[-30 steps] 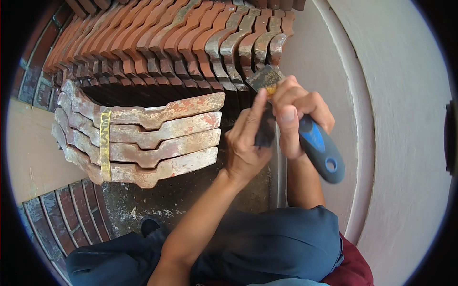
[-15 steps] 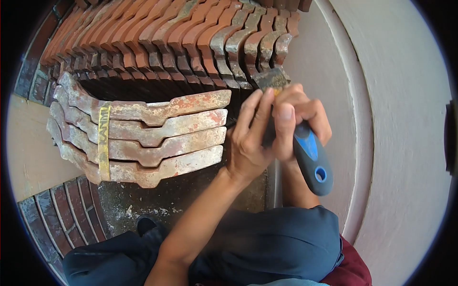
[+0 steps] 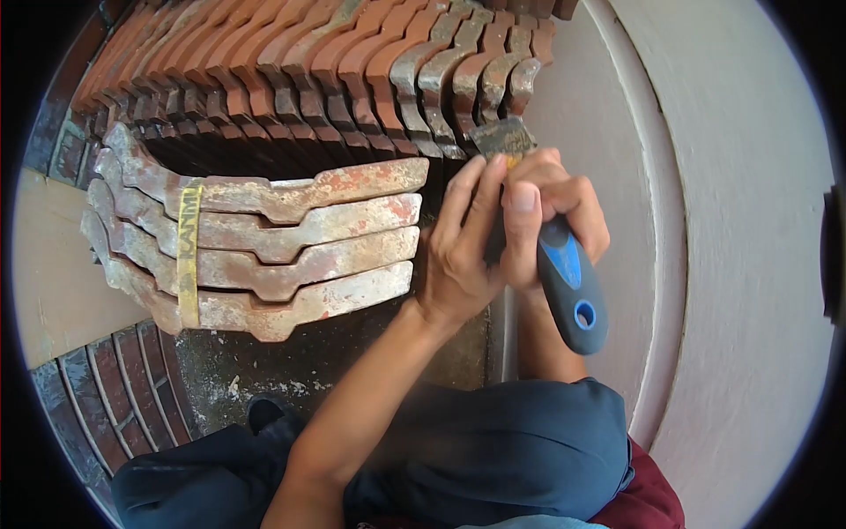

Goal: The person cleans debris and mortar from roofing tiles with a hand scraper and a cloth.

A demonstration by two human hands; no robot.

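Note:
My right hand [image 3: 568, 198] is closed round a scraper [image 3: 573, 273] with a black and blue handle. The worn, stained blade points up and away, close to the right end of a row of clay roof tiles [image 3: 352, 70]. Up against the scraper, my left hand [image 3: 458, 242] has its long fingers together, tips at the base of the blade. Between the two hands is a dark gap where I cannot make out what lies behind. Left of my hands sits a bundle of several pale, weathered roof tiles [image 3: 304, 273], bound by a yellow strap [image 3: 189, 256] with dark lettering.
A grey-white wall [image 3: 749, 264] rises on the right. Brickwork [image 3: 115, 397] and a tan board [image 3: 75, 264] border the left. The concrete floor [image 3: 264, 361] has white specks. My bent legs [image 3: 476, 450] in dark trousers fill the front.
The view has shifted slightly. My hands and the scraper stay in nearly the same place and pose, with the handle end a little higher and farther left.

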